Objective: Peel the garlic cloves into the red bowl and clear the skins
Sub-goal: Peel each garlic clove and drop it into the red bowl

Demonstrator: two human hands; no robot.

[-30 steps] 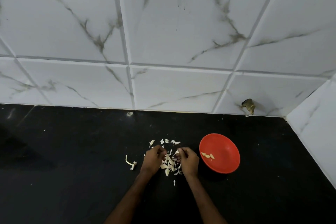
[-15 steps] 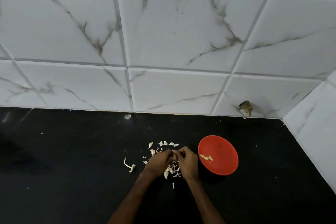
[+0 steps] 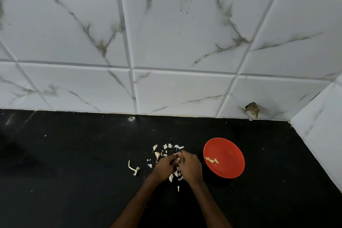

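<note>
The red bowl [image 3: 228, 153] sits on the black counter with a few peeled cloves [image 3: 211, 160] inside. Left of it lies a scatter of pale garlic skins and cloves [image 3: 167, 149]. My left hand [image 3: 164, 167] and my right hand [image 3: 190, 166] meet over this pile, fingertips pinched together on a small garlic clove [image 3: 178, 160] that is mostly hidden between them. More skins [image 3: 174, 176] lie under and between the wrists.
A garlic stem with its root end [image 3: 133, 168] lies left of the pile. The black counter [image 3: 74, 163] runs to a white marble-tiled wall [image 3: 166, 42] behind and a side wall [image 3: 322, 135] at the right. A chipped hole [image 3: 252, 109] marks the tile.
My hands were apart over the pile a second ago. They have come together, fingertips now touching on the clove. The bowl has not moved.
</note>
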